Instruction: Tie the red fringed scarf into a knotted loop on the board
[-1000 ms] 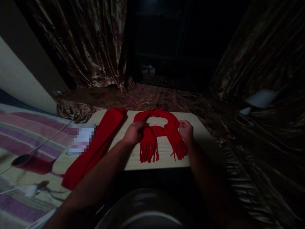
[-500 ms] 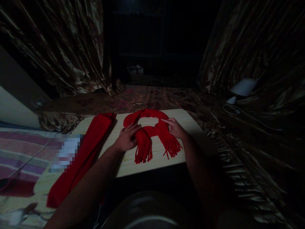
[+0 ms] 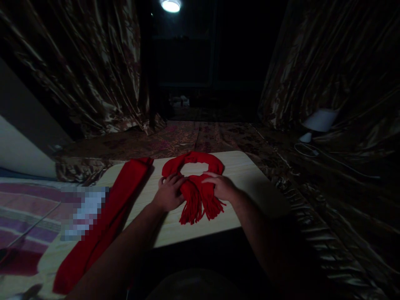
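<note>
Fringed scarf: a red, soft fabric scarf with tasselled ends [image 3: 190,157] lies at the centre of the frame, curved into a ring around a bare oval of tabletop; its two tails point toward the bottom of the frame, close together at the top, their fringes fanning apart.
Left hand: the bare left hand [image 3: 170,193] rests on the scarf's left side, palm down, fingers partly open and slightly bent over the left tail; whether any cloth is pinched cannot be told.
Right hand: the bare right hand [image 3: 222,186] touches the right tail, fingers loosely extended and a little apart across its upper part; the thumb is hard to make out.
Table: a pale wood-grain tabletop with rounded corners [image 3: 246,175] bears the scarf and, left of it, a long folded red cloth [image 3: 117,200] slanting to the lower left.
Writing: a white sheet-like item [image 3: 87,214] beside the folded cloth is pixelated, so nothing on it can be read.
Left edge: striped pink, purple and cream bedding [image 3: 25,208].
Right side: a small lamp with a white shade [image 3: 321,120] and a pale cable [image 3: 340,165].
Upper frame: shiny patterned curtains [image 3: 109,62] flank a dark window; a round bright light [image 3: 171,5] shows at the top.
</note>
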Motion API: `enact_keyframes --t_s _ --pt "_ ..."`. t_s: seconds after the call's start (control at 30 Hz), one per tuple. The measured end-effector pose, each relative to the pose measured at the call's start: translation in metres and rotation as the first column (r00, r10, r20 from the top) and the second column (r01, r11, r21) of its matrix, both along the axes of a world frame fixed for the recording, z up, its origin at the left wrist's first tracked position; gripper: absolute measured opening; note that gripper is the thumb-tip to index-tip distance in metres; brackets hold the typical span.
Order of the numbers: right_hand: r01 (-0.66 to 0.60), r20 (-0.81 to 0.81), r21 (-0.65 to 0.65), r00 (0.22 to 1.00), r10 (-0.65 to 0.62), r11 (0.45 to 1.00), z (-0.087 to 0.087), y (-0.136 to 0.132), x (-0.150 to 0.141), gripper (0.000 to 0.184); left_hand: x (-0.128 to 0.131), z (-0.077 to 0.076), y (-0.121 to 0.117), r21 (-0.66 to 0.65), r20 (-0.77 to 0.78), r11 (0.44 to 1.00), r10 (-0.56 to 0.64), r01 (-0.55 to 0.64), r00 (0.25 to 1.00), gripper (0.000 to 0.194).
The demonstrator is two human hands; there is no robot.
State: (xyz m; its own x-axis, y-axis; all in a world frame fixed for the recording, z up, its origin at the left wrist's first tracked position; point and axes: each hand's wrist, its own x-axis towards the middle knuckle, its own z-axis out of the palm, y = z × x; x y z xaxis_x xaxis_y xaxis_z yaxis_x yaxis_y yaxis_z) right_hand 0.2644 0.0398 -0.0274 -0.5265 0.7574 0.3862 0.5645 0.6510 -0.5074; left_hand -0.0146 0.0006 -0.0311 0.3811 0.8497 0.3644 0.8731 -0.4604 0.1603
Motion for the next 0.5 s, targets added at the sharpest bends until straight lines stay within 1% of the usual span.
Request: enact_keyframes --t_s 0.07,0.17,0.3,0.4,0.5 --pt "0.011 -0.004 0.027 1.000 -0.011 1.000 0.002 -0.002 -0.004 0.024 0.003 0.002 -0.001 0.017 0.013 1.000 -0.012 0.012 1.000 0.060" --pt "0.052 -0.030 0.009 0.998 -0.052 0.999 0.007 -0.005 -0.006 0.015 0.004 0.005 -0.002 0.023 0.047 0.997 -0.074 0.073 0.996 0.053" --pt "0.131 -0.088 -0.069 0.987 -0.137 0.989 0.014 -0.009 -0.007 0.015 0.005 0.010 -0.005 -0.014 0.115 0.980 -0.195 0.198 0.974 0.046" --pt "0.142 -0.174 -0.114 0.972 -0.161 0.983 0.015 -0.010 -0.008 0.016 0.006 0.013 -0.006 -0.028 0.143 0.975 -0.215 0.221 0.966 0.043" --pt "0.186 -0.194 -0.107 0.960 -0.204 0.977 0.010 -0.008 -0.007 0.016 0.006 0.013 -0.006 -0.021 0.150 0.973 -0.223 0.229 0.963 0.045"
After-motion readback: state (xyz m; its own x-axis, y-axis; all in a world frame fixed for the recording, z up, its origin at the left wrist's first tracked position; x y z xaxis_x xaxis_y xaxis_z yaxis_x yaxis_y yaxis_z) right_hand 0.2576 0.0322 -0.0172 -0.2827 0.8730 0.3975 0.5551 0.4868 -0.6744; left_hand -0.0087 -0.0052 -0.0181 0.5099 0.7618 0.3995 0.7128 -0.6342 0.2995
